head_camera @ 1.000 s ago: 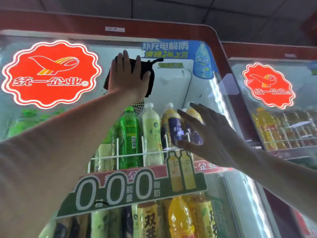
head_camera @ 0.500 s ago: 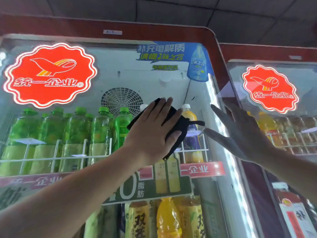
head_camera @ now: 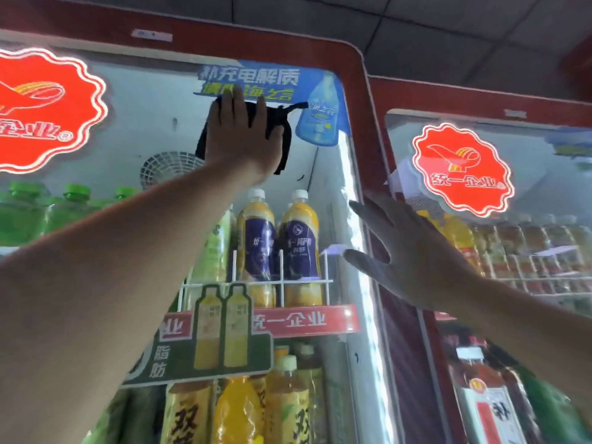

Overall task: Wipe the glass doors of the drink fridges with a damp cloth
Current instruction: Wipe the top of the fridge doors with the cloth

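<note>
My left hand (head_camera: pixel 240 136) presses a black cloth (head_camera: pixel 278 136) flat against the glass door (head_camera: pixel 153 123) of the left fridge, high up, just under the blue sticker (head_camera: pixel 262 84). Its fingers are straight and point upward. The cloth sticks out to the right of and below the hand. My right hand (head_camera: pixel 413 251) is spread with straight fingers at the red frame (head_camera: pixel 371 129) between the two fridges, holding nothing. The right fridge's glass door (head_camera: pixel 544 155) lies beyond it.
Bottles of green, yellow and purple-labelled drinks fill wire shelves behind the glass. Red scalloped logo stickers (head_camera: pixel 461 168) sit on both doors. A green promotional sticker (head_camera: pixel 205 347) is at mid height. A round fan grille (head_camera: pixel 166 168) shows inside. The dark ceiling is above.
My left hand has swept the cloth up the glass, from the bottle shelf level to just under the blue sticker. My right hand has stayed near the frame.
</note>
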{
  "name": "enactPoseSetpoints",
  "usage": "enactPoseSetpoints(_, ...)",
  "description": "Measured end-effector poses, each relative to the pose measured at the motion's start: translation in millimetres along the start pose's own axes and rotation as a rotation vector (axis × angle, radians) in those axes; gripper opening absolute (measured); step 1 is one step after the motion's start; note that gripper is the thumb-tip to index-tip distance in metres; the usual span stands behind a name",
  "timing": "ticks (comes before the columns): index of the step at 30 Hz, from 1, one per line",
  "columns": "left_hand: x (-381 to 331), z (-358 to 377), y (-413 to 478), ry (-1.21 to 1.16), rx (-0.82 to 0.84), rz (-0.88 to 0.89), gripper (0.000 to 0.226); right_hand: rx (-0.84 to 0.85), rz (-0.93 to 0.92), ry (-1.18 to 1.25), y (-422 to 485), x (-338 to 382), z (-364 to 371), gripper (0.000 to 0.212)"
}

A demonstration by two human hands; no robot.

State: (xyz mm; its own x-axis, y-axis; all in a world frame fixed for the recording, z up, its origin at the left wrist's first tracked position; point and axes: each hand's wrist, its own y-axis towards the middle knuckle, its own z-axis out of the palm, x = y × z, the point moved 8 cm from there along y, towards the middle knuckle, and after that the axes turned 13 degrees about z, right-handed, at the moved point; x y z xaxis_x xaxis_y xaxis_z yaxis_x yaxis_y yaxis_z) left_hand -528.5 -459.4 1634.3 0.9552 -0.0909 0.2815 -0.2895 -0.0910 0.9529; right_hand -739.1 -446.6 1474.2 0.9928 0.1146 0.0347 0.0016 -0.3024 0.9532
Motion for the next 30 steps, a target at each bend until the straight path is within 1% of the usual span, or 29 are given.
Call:
enactPoseSetpoints(2, -11.6, 0.2, -3.9, -0.007, -0.019, -0.008, 0.065, -0.025, -0.009, 0.013, 2.4, -6.4, -4.4, 0.079)
enactPoseSetpoints(4, -27.1, 1.5, -14.2, 0.012, -0.029, 0.058, 0.064, -0.072, 0.006, -0.006, 1.6, -16.3, -10.6, 0.078)
enactPoseSetpoints(6, -43.1, 3.7, -28.2, 0.015, -0.038, 0.125, 0.064, -0.139, 0.012, 0.035, -1.7, -23.3, -14.5, 0.076)
enactPoseSetpoints(9, -66.1, 7.1, -48.1, 0.020, -0.035, 0.200, 0.063, -0.178, -0.016, 0.082, -6.5, -26.6, -11.4, 0.072)
enactPoseSetpoints(11, -81.9, 9.0, -64.4, 0.032, -0.026, 0.252, 0.067, -0.205, -0.034, 0.099, -7.2, -29.5, -11.9, 0.069)
enactPoseSetpoints(13, -100.0, 11.3, -86.0, 0.033, -0.017, 0.327, 0.071, -0.217, -0.042, 0.119, -6.6, -31.0, -15.2, 0.067)
enactPoseSetpoints(16, -123.4, 17.1, -113.7, 0.005, 0.005, 0.472, 0.071, -0.220, -0.048, 0.115, -3.4, -33.7, -18.9, 0.062)
enactPoseSetpoints(21, -122.7, 12.1, -100.8, 0.018, 0.011, 0.571, 0.072, -0.196, -0.084, 0.072, -0.8, -39.6, -24.5, 0.063)
enactPoseSetpoints(23, -118.7, 10.6, -78.2, 0.032, 0.027, 0.533, 0.074, -0.201, -0.099, 0.067, 0.1, -42.7, -28.7, 0.061)
enactPoseSetpoints(25, -117.2, 10.4, -46.6, 0.033, 0.020, 0.452, 0.068, -0.228, -0.116, 0.041, -0.1, -51.0, -34.3, 0.056)
enactPoseSetpoints(27, -118.9, 9.3, -17.1, 0.039, -0.019, 0.377, 0.062, -0.245, -0.152, -0.005, -1.7, -60.8, -39.3, 0.054)
enactPoseSetpoints(30, -129.5, 10.5, 15.9, 0.036, -0.057, 0.277, 0.062, -0.229, -0.180, -0.080, -1.2, -79.0, -47.7, 0.055)
